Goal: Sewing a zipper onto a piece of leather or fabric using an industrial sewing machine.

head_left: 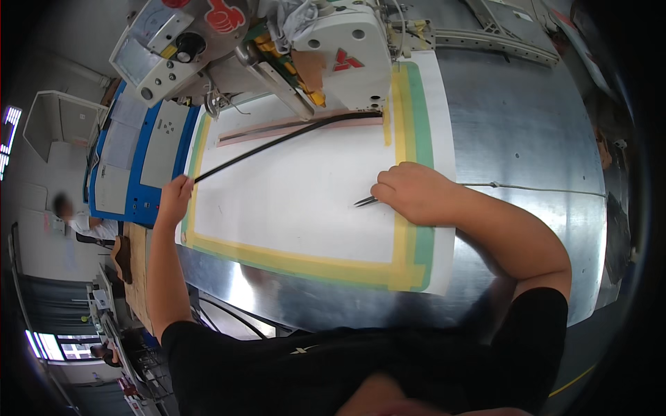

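My left hand [177,198] is closed on the near end of a long thin black strip [260,145]. The strip slants up and to the right from my fingers. Its far end reaches a pinkish band [305,130] under the white machine head. Over the right part of the white sheet [291,208], my right hand [415,192] is closed around tweezers [365,202]. Their two dark points show to the left of my fingers, slightly apart with nothing between them. My fingers hide the rest of the tweezers.
The white machine head [347,55] overhangs the sheet's far side. Yellow tape [291,256] and green tape [421,139] border the sheet on a metal table [520,132]. A thin cord [541,188] crosses the table at right. A blue-framed panel [163,152] stands left; people sit farther off.
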Available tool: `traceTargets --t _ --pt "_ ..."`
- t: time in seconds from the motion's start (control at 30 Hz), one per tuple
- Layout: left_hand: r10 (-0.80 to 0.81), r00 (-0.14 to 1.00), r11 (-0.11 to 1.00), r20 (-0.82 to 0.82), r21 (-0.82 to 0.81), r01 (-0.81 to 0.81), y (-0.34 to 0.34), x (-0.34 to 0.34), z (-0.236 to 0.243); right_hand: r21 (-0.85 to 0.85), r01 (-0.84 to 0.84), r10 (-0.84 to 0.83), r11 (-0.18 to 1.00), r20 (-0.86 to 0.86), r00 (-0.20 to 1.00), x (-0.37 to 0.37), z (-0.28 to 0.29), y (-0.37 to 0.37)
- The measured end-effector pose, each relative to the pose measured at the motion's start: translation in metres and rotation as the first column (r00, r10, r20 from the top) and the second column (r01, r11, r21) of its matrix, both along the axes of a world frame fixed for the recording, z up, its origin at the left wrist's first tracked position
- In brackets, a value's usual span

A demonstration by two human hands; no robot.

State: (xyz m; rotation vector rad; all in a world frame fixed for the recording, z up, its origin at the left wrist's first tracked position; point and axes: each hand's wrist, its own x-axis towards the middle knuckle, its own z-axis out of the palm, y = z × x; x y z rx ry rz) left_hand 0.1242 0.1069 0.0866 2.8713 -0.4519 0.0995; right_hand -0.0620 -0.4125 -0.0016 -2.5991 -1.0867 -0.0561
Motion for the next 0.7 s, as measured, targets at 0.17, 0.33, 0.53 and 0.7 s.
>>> traceTargets --t 0.17,0.33,0.53,0.7 --pt "0.076 0.935 0.954 -0.345 -0.247 -0.169 0.077 -0.120 -0.026 0.238 0.269 -0.240 0.933 -0.145 0.960 -0.005 0.000 0.007" --pt "0.039 0.857 0.884 -0.514 -0.382 -0.270 0.095 -0.211 -0.054 0.239 0.499 -0.485 0.833 -0.117 0.867 0.008 0.008 0.004" --pt "-0.051 0.826 0.775 -0.561 -0.544 -0.322 0.103 -0.254 -0.064 -0.041 0.571 -0.559 0.820 0.160 0.813 0.041 0.004 0.018" --pt "-0.139 0.847 0.717 -0.513 -0.642 -0.271 0.103 -0.256 -0.062 -0.058 0.591 -0.556 0.805 0.272 0.785 0.060 -0.016 0.024"
